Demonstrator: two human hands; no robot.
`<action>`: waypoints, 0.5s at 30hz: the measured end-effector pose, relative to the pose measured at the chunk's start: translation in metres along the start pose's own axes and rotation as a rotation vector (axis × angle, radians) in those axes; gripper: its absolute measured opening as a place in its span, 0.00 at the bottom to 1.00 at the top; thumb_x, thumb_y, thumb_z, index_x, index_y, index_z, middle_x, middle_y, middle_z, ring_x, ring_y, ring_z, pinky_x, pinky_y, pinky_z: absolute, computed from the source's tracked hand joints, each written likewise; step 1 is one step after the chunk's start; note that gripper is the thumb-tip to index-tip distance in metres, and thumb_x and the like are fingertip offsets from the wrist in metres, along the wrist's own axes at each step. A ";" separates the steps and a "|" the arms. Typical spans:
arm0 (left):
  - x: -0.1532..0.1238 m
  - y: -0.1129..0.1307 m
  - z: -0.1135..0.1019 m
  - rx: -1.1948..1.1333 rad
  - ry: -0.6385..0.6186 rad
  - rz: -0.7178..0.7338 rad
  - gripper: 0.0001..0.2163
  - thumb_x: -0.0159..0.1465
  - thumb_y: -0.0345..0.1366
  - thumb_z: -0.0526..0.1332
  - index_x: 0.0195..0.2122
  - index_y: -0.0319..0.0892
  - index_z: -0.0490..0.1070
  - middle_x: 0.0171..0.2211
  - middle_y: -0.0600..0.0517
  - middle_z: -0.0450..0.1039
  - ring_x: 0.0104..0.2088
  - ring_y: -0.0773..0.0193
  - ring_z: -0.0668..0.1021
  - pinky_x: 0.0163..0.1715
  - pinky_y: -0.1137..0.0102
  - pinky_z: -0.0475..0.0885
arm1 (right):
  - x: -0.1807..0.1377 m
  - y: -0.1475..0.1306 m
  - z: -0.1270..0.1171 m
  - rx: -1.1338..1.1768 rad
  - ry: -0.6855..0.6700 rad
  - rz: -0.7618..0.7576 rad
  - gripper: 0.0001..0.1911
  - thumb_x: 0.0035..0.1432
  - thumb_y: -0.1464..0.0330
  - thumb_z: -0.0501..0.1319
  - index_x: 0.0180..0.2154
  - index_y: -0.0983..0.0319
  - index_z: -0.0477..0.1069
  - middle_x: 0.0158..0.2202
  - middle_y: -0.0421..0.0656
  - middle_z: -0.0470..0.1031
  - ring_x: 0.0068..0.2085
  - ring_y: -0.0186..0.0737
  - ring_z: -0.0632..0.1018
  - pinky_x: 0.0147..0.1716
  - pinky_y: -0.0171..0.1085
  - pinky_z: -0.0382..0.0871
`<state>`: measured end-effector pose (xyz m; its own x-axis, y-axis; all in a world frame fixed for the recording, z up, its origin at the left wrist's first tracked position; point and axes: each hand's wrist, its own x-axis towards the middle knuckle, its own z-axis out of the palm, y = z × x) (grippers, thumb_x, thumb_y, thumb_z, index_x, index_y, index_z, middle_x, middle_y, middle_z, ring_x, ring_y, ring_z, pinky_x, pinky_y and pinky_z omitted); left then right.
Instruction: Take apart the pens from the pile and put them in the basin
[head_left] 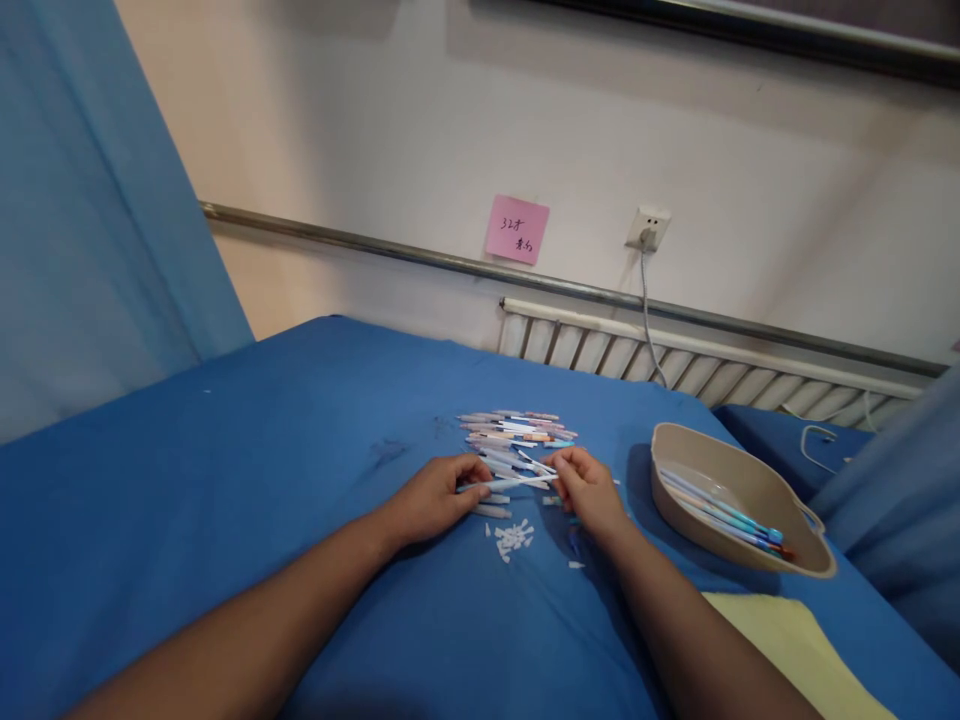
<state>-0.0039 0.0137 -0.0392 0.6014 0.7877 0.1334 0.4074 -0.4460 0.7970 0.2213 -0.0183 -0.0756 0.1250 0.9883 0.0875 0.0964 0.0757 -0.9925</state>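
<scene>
My left hand (442,492) is closed, pinching one end of a slim, pale pen (521,483) that lies nearly level. The pen's other end meets the fingers of my right hand (589,487), which are closed too. A second thin white stick slants up and left from the right fingertips; whether it is held is unclear. Just beyond both hands, several pens and pen parts (517,425) lie side by side in rows on the blue sheet (300,440). Nearer to me is a small heap of white cone-shaped pen tips (514,538).
At the right stands a beige plastic basin (705,450) with several pens (727,515) in it. A yellow cloth or paper (795,650) lies in front of it. Behind the blue-covered surface are a radiator (592,345), a rail (390,247) and a plugged-in cable (646,300).
</scene>
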 end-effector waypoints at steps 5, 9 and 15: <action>0.000 -0.001 -0.017 0.079 -0.044 -0.004 0.06 0.56 0.35 0.57 0.30 0.44 0.73 0.26 0.55 0.73 0.28 0.63 0.72 0.29 0.74 0.64 | 0.008 -0.002 -0.016 0.107 0.163 0.101 0.16 0.50 0.55 0.59 0.30 0.62 0.67 0.14 0.31 0.59 0.13 0.27 0.56 0.11 0.28 0.48; -0.001 -0.001 -0.023 0.135 -0.113 0.008 0.06 0.55 0.35 0.58 0.30 0.46 0.74 0.27 0.56 0.74 0.28 0.63 0.73 0.28 0.75 0.63 | 0.010 0.000 -0.016 0.275 0.238 0.120 0.14 0.49 0.57 0.60 0.30 0.61 0.67 0.16 0.32 0.62 0.15 0.26 0.58 0.13 0.27 0.50; -0.004 0.001 -0.031 0.267 -0.176 0.015 0.08 0.57 0.38 0.58 0.34 0.43 0.74 0.28 0.55 0.74 0.29 0.64 0.73 0.28 0.75 0.62 | 0.008 -0.001 -0.005 0.411 0.203 0.069 0.16 0.43 0.58 0.67 0.27 0.63 0.68 0.22 0.37 0.68 0.19 0.26 0.62 0.16 0.27 0.53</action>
<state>-0.0273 0.0230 -0.0214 0.7089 0.7050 0.0215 0.5496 -0.5713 0.6095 0.2276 -0.0112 -0.0732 0.3118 0.9501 -0.0054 -0.3136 0.0976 -0.9445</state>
